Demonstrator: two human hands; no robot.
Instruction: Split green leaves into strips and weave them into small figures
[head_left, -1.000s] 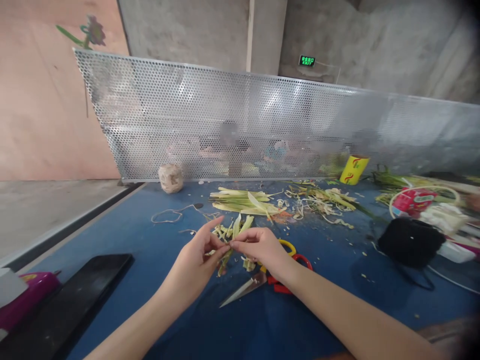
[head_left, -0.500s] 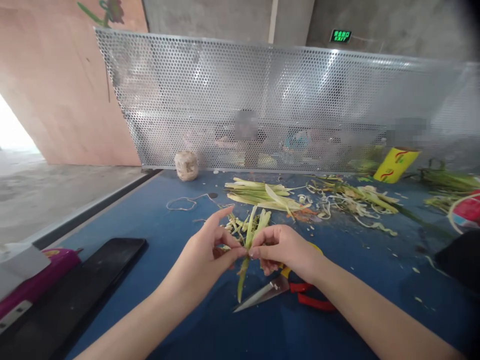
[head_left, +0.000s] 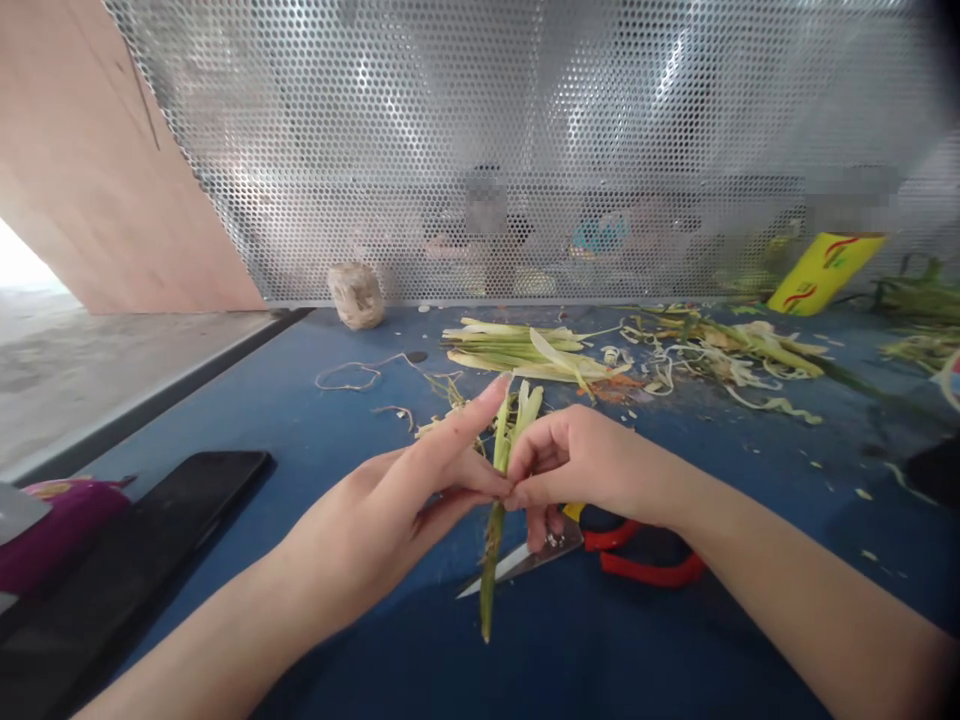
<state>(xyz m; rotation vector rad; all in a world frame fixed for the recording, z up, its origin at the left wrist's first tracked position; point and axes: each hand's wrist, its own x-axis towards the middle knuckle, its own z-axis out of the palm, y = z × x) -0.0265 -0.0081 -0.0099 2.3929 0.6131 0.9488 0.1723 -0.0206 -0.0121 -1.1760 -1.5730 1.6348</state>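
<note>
Pale green leaf strips (head_left: 505, 430) stand bunched between my two hands, with a darker green end pointing down towards me. My left hand (head_left: 420, 490) pinches the bunch at its middle, one finger stretched upward. Right beside it, my right hand (head_left: 577, 465) is closed on the same spot, fingertips touching those of my left hand. What lies exactly between the fingertips is hidden. Below my right hand, scissors (head_left: 645, 565) with red and yellow handles lie on the blue table (head_left: 570, 650), blades pointing left. Curled plant scraps (head_left: 442, 420) lie partly behind my left hand.
Flat leaf strips (head_left: 517, 352) lie in a pile beyond my hands, with tangled scraps (head_left: 735, 360) to their right. A beige roll (head_left: 356, 297), a yellow packet (head_left: 825, 272) and a perforated metal screen (head_left: 450, 120) are at the back. A black phone-like slab (head_left: 187, 520) lies left.
The view has tilted down and closer. My left hand has turned, its raised finger now leaning over towards the leaf strips. Both hands keep hold of the bunch.
</note>
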